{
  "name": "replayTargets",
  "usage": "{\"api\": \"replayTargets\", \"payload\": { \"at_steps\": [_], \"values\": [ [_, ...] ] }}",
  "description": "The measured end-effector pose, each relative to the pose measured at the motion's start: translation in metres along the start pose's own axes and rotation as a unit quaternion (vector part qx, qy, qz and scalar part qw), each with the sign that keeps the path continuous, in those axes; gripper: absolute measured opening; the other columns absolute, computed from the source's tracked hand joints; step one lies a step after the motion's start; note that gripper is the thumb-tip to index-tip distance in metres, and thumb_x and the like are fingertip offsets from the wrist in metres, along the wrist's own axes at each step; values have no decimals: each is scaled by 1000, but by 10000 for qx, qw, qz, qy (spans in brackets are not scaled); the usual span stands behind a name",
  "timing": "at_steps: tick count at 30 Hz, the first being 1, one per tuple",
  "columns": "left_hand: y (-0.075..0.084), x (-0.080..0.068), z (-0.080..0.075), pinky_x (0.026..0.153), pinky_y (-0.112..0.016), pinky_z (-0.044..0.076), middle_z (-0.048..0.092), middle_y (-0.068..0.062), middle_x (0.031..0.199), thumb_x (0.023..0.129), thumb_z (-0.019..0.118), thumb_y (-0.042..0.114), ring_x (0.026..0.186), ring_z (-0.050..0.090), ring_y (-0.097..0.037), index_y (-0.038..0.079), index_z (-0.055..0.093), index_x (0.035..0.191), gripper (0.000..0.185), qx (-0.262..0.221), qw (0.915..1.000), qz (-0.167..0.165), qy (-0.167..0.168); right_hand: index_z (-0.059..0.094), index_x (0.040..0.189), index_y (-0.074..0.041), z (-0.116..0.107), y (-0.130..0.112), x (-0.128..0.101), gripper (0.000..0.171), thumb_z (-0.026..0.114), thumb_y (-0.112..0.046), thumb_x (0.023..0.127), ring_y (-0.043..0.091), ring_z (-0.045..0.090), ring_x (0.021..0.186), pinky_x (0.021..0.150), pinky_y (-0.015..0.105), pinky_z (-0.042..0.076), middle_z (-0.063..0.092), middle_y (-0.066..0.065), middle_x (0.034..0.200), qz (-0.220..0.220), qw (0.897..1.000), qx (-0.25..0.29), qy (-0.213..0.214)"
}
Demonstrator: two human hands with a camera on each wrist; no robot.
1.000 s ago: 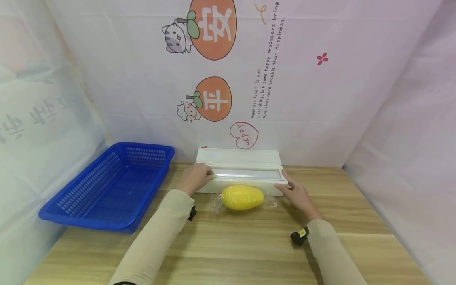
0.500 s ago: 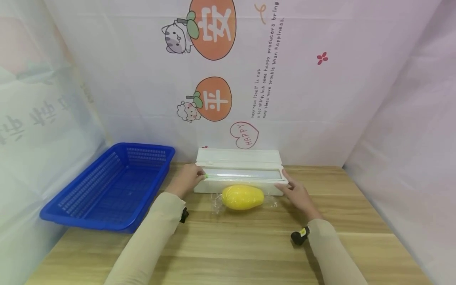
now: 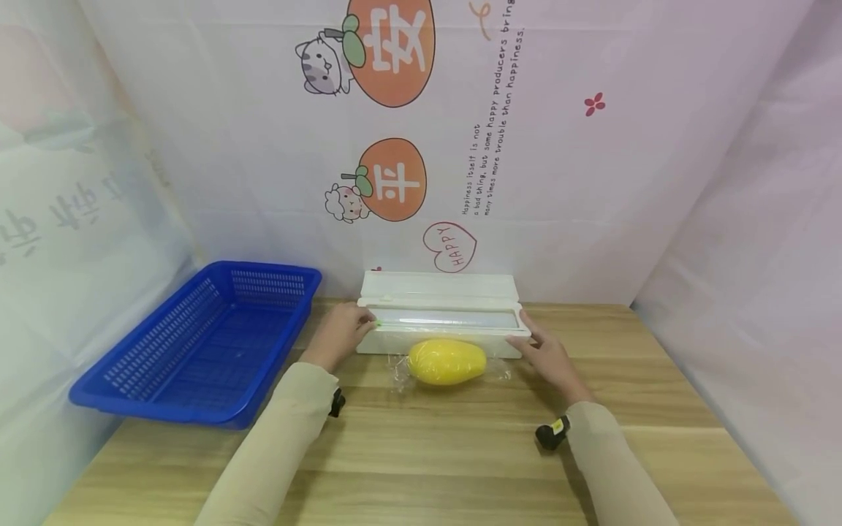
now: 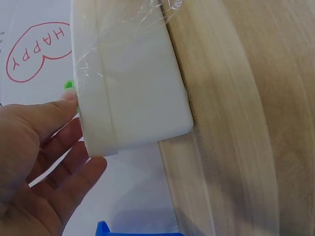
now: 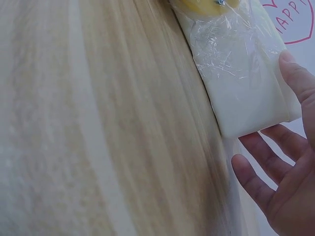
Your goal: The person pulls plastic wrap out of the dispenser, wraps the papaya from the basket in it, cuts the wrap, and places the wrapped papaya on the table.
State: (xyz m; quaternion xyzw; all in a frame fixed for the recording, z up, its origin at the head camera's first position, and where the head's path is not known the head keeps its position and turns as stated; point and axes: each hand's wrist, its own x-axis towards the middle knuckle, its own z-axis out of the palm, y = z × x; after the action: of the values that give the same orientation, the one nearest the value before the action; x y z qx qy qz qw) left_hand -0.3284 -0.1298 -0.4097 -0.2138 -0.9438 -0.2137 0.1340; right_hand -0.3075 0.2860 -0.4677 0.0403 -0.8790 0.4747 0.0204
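At the far left a blue basket (image 3: 197,343) sits on the wooden table (image 3: 421,453), well apart from the work, likely parked there as a place to put things. Next comes the left hand (image 3: 338,334), fingers relaxed and straight, thumb tip resting against the left end of the white cling-film box (image 3: 442,315); it seems placed to steady that end. The box lies across the table with its lid up against the printed wall sheet (image 3: 460,146). Just in front of it a yellow mango (image 3: 447,361) lies on a sheet of film (image 3: 401,374) drawn from the box. The right hand (image 3: 549,358) is open too, thumb on the box's right end, bracing it from that side
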Motion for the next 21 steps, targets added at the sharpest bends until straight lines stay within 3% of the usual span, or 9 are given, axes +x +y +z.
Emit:
{"api": "replayTargets", "payload": {
  "at_steps": [9,21],
  "values": [
    [-13,-1,7,82,-40,53,62,-7,96,95,71,18,89,61,-23,4,76,103,16,-436,9990,-131,44,22,159,-35,-1,0,-1,78,60,-56,95,35,56,113,84,39,53,31,18,159,14,10000,36,12],
    [-23,-3,6,84,-41,53,65,-9,99,94,71,15,92,60,-24,3,75,103,15,-647,9977,-193,9,22,159,-35,1,2,1,79,61,-57,94,33,57,110,82,36,53,32,18,159,-27,9999,120,31]
  ]
}}
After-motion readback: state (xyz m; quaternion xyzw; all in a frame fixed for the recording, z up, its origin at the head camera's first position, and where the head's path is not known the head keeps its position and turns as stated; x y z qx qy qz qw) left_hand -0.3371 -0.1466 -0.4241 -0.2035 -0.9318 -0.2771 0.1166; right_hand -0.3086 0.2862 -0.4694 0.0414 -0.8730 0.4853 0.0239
